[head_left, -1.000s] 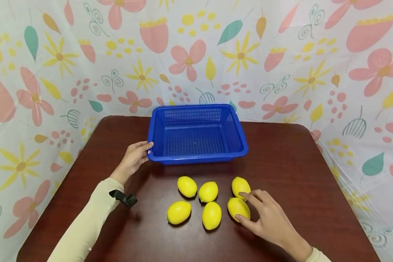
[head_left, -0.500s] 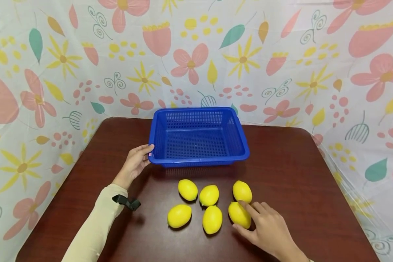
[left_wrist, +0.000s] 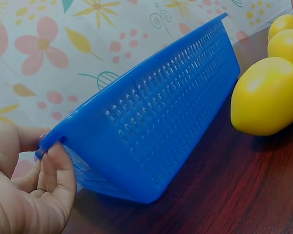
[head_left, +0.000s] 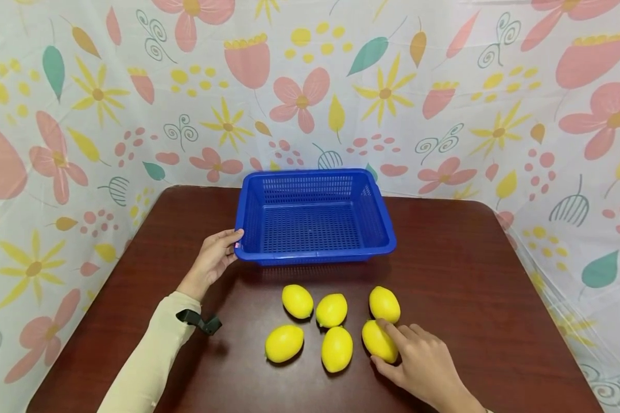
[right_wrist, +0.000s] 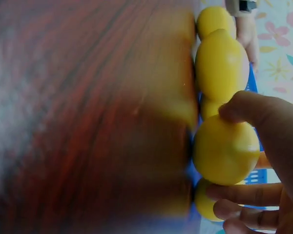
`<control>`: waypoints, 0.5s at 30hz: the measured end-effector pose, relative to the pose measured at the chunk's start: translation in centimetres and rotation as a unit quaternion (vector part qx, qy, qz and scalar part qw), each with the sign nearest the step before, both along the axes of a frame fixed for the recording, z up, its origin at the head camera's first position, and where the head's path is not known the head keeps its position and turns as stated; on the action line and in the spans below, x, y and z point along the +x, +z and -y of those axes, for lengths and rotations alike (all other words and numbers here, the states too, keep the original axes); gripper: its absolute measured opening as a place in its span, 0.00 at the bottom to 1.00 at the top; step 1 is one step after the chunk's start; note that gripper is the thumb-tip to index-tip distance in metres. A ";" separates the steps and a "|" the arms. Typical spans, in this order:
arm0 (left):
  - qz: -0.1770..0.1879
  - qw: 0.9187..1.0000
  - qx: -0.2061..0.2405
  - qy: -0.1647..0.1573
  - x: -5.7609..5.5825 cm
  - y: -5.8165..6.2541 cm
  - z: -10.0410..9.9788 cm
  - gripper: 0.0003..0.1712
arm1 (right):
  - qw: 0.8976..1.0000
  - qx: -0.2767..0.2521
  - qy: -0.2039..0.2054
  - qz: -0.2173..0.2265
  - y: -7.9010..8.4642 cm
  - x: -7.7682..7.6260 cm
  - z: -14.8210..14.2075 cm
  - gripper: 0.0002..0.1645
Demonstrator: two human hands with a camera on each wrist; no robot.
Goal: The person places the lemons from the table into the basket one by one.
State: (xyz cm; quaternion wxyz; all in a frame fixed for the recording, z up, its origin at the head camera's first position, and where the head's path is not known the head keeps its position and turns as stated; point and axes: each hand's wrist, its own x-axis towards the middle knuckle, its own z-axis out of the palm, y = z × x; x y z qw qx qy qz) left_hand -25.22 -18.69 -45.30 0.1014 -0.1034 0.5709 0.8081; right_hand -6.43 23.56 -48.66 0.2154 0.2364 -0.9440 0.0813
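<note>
A blue plastic basket (head_left: 310, 229) with slotted walls stands on the table. At its left front corner my left hand (head_left: 214, 261) grips the rim, thumb on top and fingers curled beneath, as the left wrist view shows of the basket wall (left_wrist: 151, 107). Several yellow lemons lie in front of the basket. My right hand (head_left: 426, 361) holds the near right lemon (head_left: 378, 341) between thumb and index finger, the lemon still among the others. In the right wrist view, the thumb lies on one side of that lemon (right_wrist: 224, 151) and fingers on the other.
Just beyond the held lemon lies another lemon (head_left: 384, 304). To the left are a far-left lemon (head_left: 297, 301), a middle lemon (head_left: 332, 311) and two nearer ones. The dark wooden table (head_left: 460, 258) meets a flowered cloth backdrop (head_left: 310, 86).
My right hand has drawn back slightly towards me; its index finger has left the farther right lemon and sits on the nearer one. The left hand keeps its grip on the basket.
</note>
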 end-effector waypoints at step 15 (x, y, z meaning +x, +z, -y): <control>0.004 1.000 -0.002 -0.001 0.0 0.1 0.0 0.04 | 0.990 -0.108 0.033 0.085 6.6 -2.4 -1.9 0.40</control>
